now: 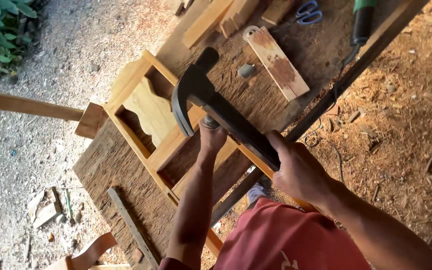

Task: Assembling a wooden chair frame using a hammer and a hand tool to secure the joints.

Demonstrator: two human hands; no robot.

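My right hand (300, 170) grips the handle of a black claw hammer (201, 95), whose head is raised over a light wooden frame (143, 90). This frame has a shaped centre slat and lies on a rough brown workbench (111, 160). My left hand (211, 136) rests on the frame's cross rail just under the hammer head, fingers pinched around something small and grey that I cannot make out.
A flat board with a reddish stain (278, 62), blue-handled scissors (307, 12), wood offcuts (211, 20) and a green and black power tool (362, 22) sit at the bench's far end. Wood shavings (406, 100) cover the ground on the right, gravel (36, 165) on the left.
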